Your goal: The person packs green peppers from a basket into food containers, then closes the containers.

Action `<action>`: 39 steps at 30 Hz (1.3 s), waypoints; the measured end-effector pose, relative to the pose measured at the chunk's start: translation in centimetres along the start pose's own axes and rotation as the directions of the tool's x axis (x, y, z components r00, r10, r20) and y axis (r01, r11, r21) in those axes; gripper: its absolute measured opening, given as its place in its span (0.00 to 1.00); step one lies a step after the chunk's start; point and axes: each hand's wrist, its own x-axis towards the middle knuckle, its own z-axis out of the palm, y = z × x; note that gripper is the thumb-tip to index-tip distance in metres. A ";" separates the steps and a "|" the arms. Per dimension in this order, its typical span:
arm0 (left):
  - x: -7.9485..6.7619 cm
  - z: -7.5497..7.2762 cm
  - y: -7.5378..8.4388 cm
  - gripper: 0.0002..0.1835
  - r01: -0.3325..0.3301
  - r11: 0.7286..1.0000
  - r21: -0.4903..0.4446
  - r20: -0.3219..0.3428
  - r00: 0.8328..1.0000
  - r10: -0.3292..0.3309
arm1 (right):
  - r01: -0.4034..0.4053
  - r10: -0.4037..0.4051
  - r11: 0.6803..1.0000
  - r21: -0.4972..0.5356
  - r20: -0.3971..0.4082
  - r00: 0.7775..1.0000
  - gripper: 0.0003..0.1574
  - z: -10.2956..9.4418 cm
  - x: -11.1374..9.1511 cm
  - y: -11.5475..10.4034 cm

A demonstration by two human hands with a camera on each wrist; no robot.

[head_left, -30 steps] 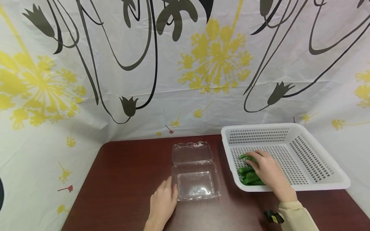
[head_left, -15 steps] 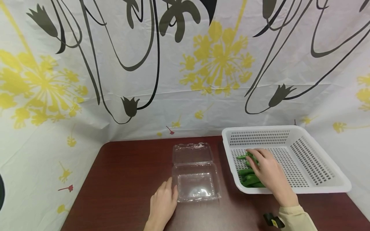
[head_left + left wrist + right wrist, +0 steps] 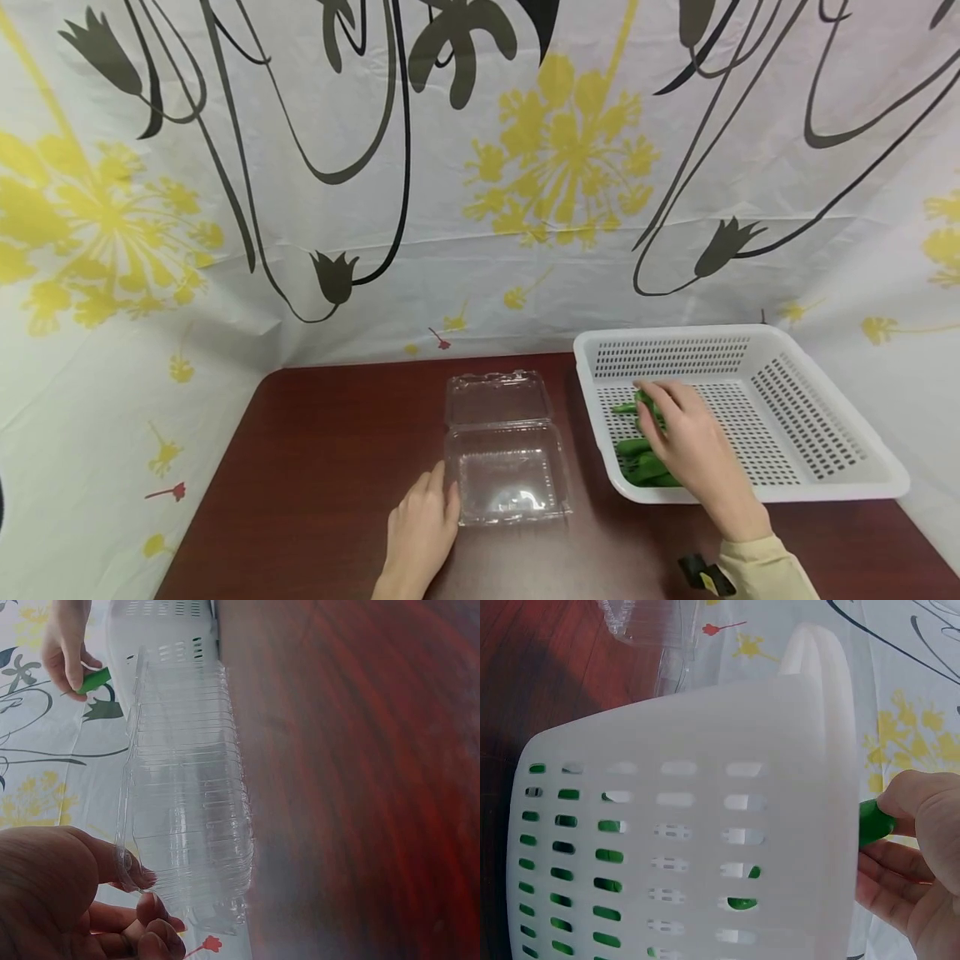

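Observation:
My right hand (image 3: pixel 693 442) reaches over the left part of a white basket (image 3: pixel 810 493) and pinches a green pepper (image 3: pixel 876 823) between thumb and fingers. In the left wrist view that green pepper (image 3: pixel 93 680) shows just above the basket's rim. More green peppers (image 3: pixel 645 468) lie in the basket's near left corner, partly under my hand. A clear plastic clamshell box (image 3: pixel 510 475) lies opened flat on the table, its lid (image 3: pixel 498 398) folded to the back. My left hand (image 3: pixel 418 533) holds the box at its left edge, the thumb over the rim and the fingers outside.
The dark red wooden table (image 3: pixel 322 467) extends left of the box. A white cloth printed with flowers (image 3: pixel 465 275) hangs behind and at both sides. A small black object with a yellow mark (image 3: pixel 705 575) is beside the right sleeve (image 3: pixel 768 567).
My right hand has shifted slightly up and to the left, with the pepper pinched in it. More of the peppers in the corner shows. My left hand and the box stay put.

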 end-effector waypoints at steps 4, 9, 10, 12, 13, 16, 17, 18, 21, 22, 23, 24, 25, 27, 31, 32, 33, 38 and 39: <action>0.0 -0.1 0.0 0.19 0.002 1.000 -0.001 0.000 1.000 -0.002 | 0.023 -0.024 1.000 -0.013 -0.037 0.999 0.32 0.2 0.1 -0.3; -0.1 -0.1 0.0 0.19 0.006 1.000 -0.002 0.004 1.000 -0.006 | 0.035 -0.034 0.999 0.016 -0.058 0.998 0.32 0.5 0.2 -0.4; -0.1 -0.1 0.0 0.19 0.006 1.000 -0.002 0.003 1.000 -0.006 | 0.036 -0.035 0.999 0.023 -0.058 0.998 0.32 0.5 0.3 -0.5; -0.1 -0.1 -0.1 0.19 0.006 1.000 -0.003 0.001 1.000 -0.006 | 0.037 -0.035 0.999 0.032 -0.052 0.998 0.32 0.4 0.3 -0.6; -0.1 -0.1 -0.1 0.19 0.006 1.000 -0.003 -0.001 1.000 -0.006 | 0.037 -0.035 0.999 0.038 -0.049 0.998 0.32 0.4 0.4 -0.7; -0.1 0.0 -0.2 0.19 0.001 1.000 -0.005 -0.005 1.000 -0.001 | 0.024 -0.022 0.999 0.045 -0.033 0.999 0.31 0.2 0.5 -1.0; -0.1 0.0 -0.2 0.19 0.000 1.000 -0.006 -0.006 1.000 0.000 | 0.018 -0.017 0.999 0.047 -0.029 0.999 0.30 0.2 0.6 -1.1; -0.1 0.1 -0.2 0.19 -0.001 1.000 -0.008 -0.006 1.000 0.001 | 0.010 -0.009 0.999 0.046 -0.023 1.000 0.30 0.1 0.6 -1.2; -0.1 0.0 -0.2 0.19 -0.006 1.000 -0.012 -0.010 1.000 0.006 | -0.007 0.008 0.999 0.053 -0.005 1.000 0.29 0.1 0.8 -1.5; -0.1 0.0 -0.2 0.19 -0.006 1.000 -0.013 -0.010 1.000 0.006 | -0.007 0.008 0.998 0.054 -0.006 1.000 0.29 0.1 0.8 -1.5; -0.1 0.0 -0.2 0.19 -0.005 1.000 -0.015 -0.010 1.000 0.005 | -0.006 0.007 0.998 0.056 -0.006 1.000 0.29 0.1 0.9 -1.6; -0.1 0.0 -0.1 0.19 -0.005 1.000 -0.015 -0.010 1.000 0.005 | -0.006 0.007 0.998 0.061 -0.003 1.000 0.29 0.1 0.9 -1.7; -0.1 0.0 -0.1 0.19 -0.004 1.000 -0.015 -0.009 1.000 0.004 | -0.005 0.005 0.998 0.067 -0.003 1.000 0.29 0.1 0.9 -1.7; -0.1 -0.1 -0.1 0.19 -0.001 1.000 -0.015 -0.007 1.000 0.001 | -0.004 0.004 0.997 0.075 -0.005 1.000 0.28 0.1 1.0 -1.8; -0.1 0.0 -0.1 0.19 0.004 1.000 -0.013 -0.002 1.000 -0.004 | -0.007 0.007 0.996 0.084 -0.003 1.000 0.29 0.2 1.1 -2.1; -0.1 0.0 -0.1 0.19 0.004 1.000 -0.013 -0.002 1.000 -0.004 | -0.006 0.007 0.996 0.087 -0.004 1.000 0.29 0.2 1.2 -2.2; -0.1 0.0 -0.1 0.19 0.004 1.000 -0.014 -0.002 1.000 -0.005 | -0.003 0.004 0.996 0.091 -0.008 1.000 0.28 0.3 1.2 -2.2; -0.1 0.0 -0.1 0.19 0.002 1.000 -0.015 -0.005 1.000 -0.002 | 0.015 -0.011 0.993 0.115 -0.036 0.999 0.28 0.6 1.5 -2.5; -0.1 0.0 -0.1 0.19 0.002 1.000 -0.016 -0.004 1.000 -0.002 | 0.021 -0.016 0.993 0.117 -0.044 0.999 0.28 0.7 1.6 -2.6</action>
